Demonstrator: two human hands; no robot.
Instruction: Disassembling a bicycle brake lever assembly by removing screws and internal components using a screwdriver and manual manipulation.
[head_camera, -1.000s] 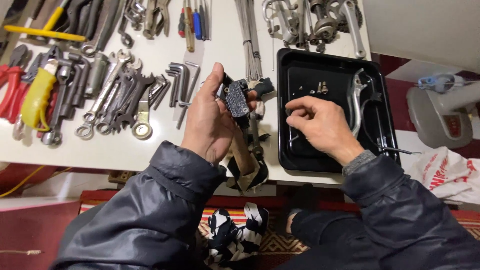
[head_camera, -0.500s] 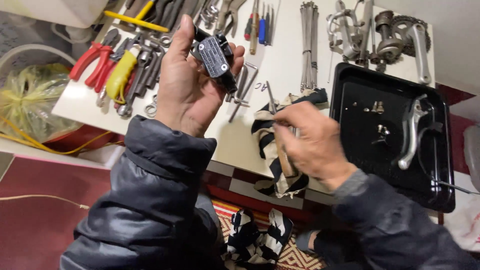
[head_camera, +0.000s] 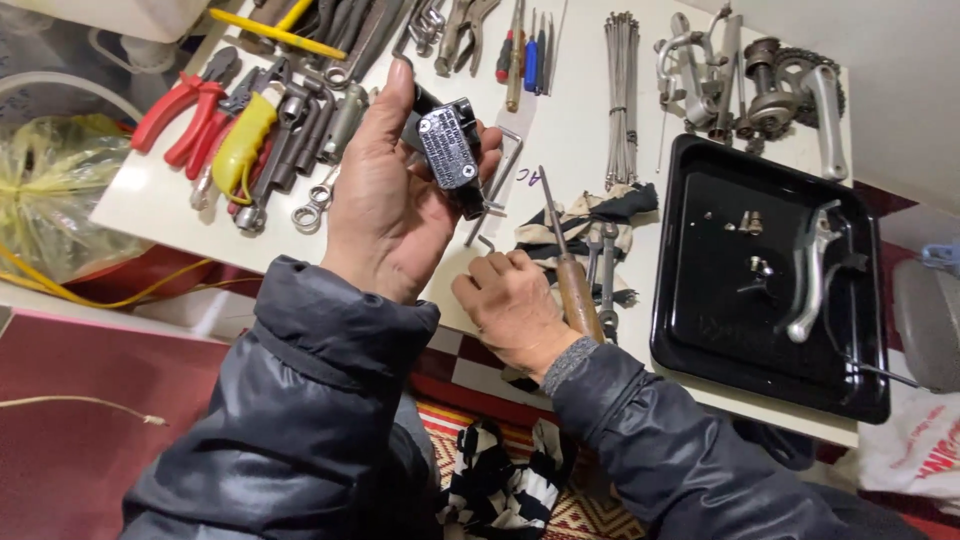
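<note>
- White worktable (head_camera: 580, 130) spans the view, its far half covered with tools laid side by side.
- Black tray (head_camera: 700, 345) sits on the table's right part, holding a silver brake lever (head_camera: 808, 275) and a few small screws (head_camera: 750, 222).
- Red-handled pliers (head_camera: 180, 110) and a yellow-handled tool (head_camera: 240, 135) lie among wrenches (head_camera: 300, 140) at the far left.
- Striped rag (head_camera: 590, 215) lies crumpled between the hands and the tray, with two small spanners (head_camera: 603, 270) on it.
- Left hand (head_camera: 385, 195) is raised above the table, fingers curled and closed around a small black boxy part (head_camera: 450, 150) with a ribbed lid, thumb up along its side.
- Right hand (head_camera: 515, 310) rests at the table's near edge, closed on the wooden handle of a screwdriver (head_camera: 572, 275) whose shaft points away over the rag.
- Hex key (head_camera: 495, 195) lies on the table just below the held part.
</note>
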